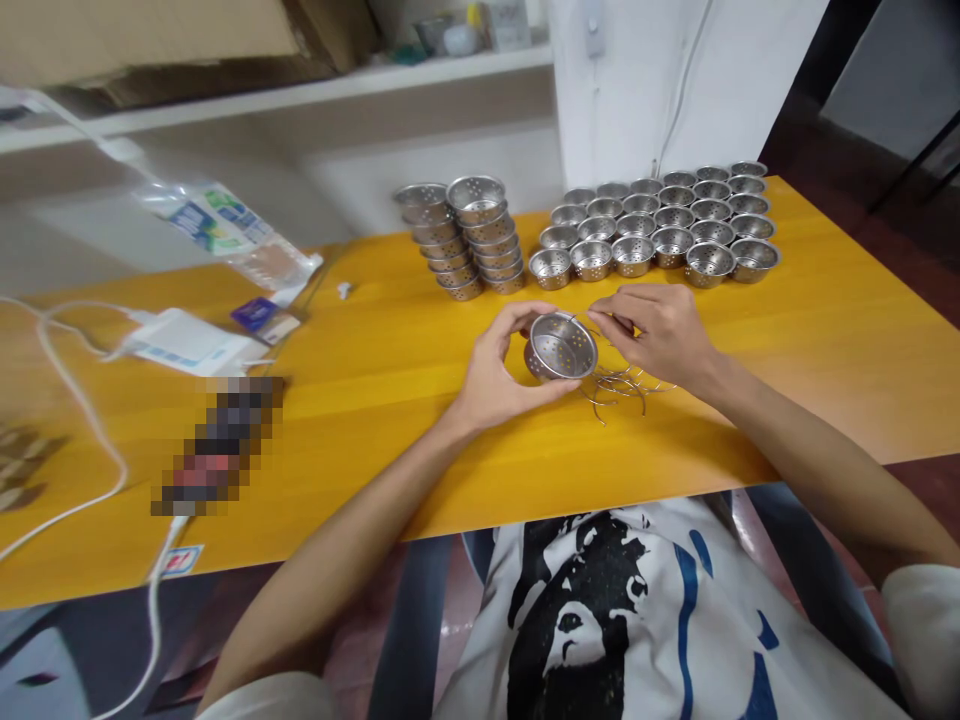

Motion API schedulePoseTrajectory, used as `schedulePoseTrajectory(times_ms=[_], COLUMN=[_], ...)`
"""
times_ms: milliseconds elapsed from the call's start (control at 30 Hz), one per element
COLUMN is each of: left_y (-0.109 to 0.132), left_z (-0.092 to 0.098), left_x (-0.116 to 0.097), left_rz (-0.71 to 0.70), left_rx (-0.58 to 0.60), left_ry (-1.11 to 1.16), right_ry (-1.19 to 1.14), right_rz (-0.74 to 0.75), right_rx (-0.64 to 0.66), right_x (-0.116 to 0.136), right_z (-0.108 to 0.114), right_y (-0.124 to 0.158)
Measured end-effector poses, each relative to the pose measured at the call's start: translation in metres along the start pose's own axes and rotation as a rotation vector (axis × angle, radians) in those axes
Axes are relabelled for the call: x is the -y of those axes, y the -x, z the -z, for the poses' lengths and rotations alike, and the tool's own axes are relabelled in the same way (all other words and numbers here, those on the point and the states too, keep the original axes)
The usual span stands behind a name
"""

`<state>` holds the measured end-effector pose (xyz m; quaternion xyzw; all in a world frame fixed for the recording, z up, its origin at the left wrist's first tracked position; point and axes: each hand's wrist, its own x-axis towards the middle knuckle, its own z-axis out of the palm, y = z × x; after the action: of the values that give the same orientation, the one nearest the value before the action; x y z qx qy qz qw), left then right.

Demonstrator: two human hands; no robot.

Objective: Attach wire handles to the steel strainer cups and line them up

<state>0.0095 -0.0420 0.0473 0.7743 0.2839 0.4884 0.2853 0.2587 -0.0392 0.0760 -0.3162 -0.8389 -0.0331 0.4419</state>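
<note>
My left hand (504,372) is wrapped round a small perforated metal cup (561,347), tilted so that its hollow inside faces me. At the cup's rim, my right hand (651,328) pinches a thin piece of wire (577,316), most of it hidden by the fingers. Several loose curved metal wires (622,388) lie in a tangle on the table, just below the right hand and beside the cup.
Two stacks of similar cups (472,240) stand behind my hands, with rows of single cups (634,250) to their right. On the yellow table (360,440) at left are a white power strip (191,340), cables and a blurred-out object (217,445). A plastic bottle (225,230) is further back.
</note>
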Motion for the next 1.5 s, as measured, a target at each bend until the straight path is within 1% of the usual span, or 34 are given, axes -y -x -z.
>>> schedulePoseTrajectory(times_ms=[133, 333, 533, 633, 733, 833, 900, 967, 1033, 1133, 1233, 1333, 1500], left_y=[0.000, 0.002, 0.001, -0.002, -0.004, -0.004, -0.004, -0.003, -0.003, -0.006, -0.007, -0.008, -0.007], left_z=[0.000, -0.003, -0.004, -0.003, -0.003, -0.005, -0.006, -0.005, -0.004, 0.000, 0.004, 0.005, 0.005], left_x=[-0.004, -0.009, -0.012, -0.017, -0.022, -0.024, -0.023, -0.020, -0.016, -0.012, -0.010, -0.009, -0.010], left_rz=[-0.018, -0.023, -0.022, -0.051, -0.080, -0.022, 0.060, 0.153, 0.218, 0.253, 0.289, 0.334, 0.378], left_rx=[-0.033, 0.000, 0.004, 0.064, 0.144, 0.208, 0.239, 0.251, 0.252, 0.241, 0.236, 0.245, 0.244], left_ry=[-0.091, -0.162, -0.180, -0.232, -0.264, -0.262, -0.228, -0.112, 0.049, 0.217, 0.311, 0.372, 0.346], right_ry=[-0.026, -0.025, -0.035, -0.050, -0.148, -0.340, -0.525, -0.725, -0.888, -1.014, -1.037, -0.999, -0.848], right_rz=[-0.025, -0.002, -0.072, -0.128, -0.199, -0.365, -0.499, -0.584, -0.617, -0.621, -0.598, -0.580, -0.518], right_rx=[0.003, -0.044, -0.039, -0.059, -0.098, -0.110, -0.084, -0.007, 0.096, 0.199, 0.193, 0.165, 0.208], right_x=[0.000, 0.005, 0.006, 0.011, 0.018, 0.024, 0.025, 0.023, 0.020, 0.016, 0.016, 0.021, 0.025], right_z=[-0.004, -0.012, -0.015, -0.018, -0.023, -0.025, -0.023, -0.018, -0.013, -0.008, -0.009, -0.012, -0.014], right_y=[0.001, 0.004, 0.006, 0.007, 0.007, 0.005, 0.001, -0.004, -0.007, -0.009, -0.009, -0.008, -0.005])
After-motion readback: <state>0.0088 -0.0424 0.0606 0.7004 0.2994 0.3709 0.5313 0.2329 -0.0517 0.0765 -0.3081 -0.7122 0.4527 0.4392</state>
